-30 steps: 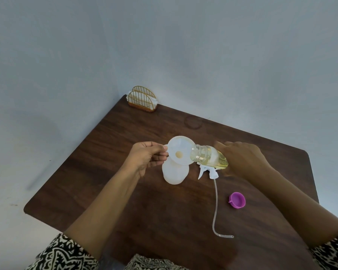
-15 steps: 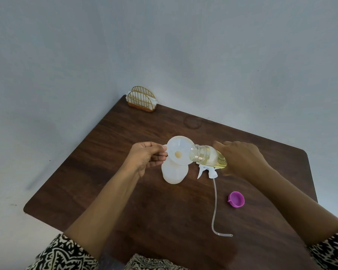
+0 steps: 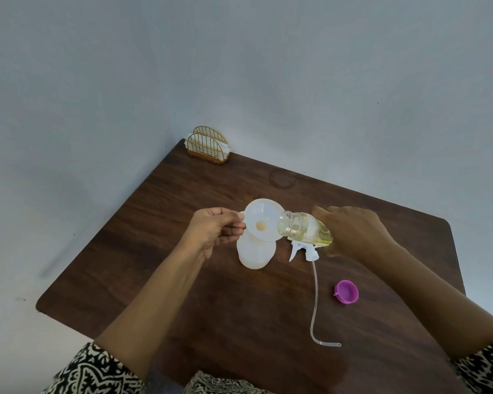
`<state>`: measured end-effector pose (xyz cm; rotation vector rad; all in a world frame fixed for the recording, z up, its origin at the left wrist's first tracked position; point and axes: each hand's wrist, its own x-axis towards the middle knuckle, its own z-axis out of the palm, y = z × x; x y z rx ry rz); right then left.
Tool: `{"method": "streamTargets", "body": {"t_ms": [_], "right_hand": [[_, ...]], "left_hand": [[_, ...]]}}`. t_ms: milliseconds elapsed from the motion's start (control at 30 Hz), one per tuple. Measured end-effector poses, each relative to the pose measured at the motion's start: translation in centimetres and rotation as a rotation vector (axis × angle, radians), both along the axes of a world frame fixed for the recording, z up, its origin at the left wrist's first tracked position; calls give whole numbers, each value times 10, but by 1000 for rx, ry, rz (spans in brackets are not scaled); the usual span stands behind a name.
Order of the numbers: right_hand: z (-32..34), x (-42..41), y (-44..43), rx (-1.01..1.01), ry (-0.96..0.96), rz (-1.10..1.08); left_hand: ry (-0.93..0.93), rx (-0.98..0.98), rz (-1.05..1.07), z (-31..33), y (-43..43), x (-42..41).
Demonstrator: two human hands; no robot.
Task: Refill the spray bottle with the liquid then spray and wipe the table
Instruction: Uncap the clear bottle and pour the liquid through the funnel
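Nothing shifted, left hand pinching white funnel, right hand gripping tilted clear bottle

Purple cap, yellow liq., brown table.

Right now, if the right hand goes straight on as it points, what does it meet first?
Probably the white translucent plastic funnel: the right hand aims its clear bottle of yellow liquid at it.

table: dark wood, matt
funnel: translucent white plastic
cap: glossy purple plastic
napkin holder: gold wire
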<state>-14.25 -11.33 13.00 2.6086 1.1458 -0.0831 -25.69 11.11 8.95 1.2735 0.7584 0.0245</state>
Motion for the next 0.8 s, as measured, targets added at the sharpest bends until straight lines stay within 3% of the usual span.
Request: {"method": "streamTargets", "body": {"t_ms": [800], "right_hand": [[2, 0, 0, -4, -15, 26]], "left_hand": [[0, 9, -5, -1, -1, 0]]}}
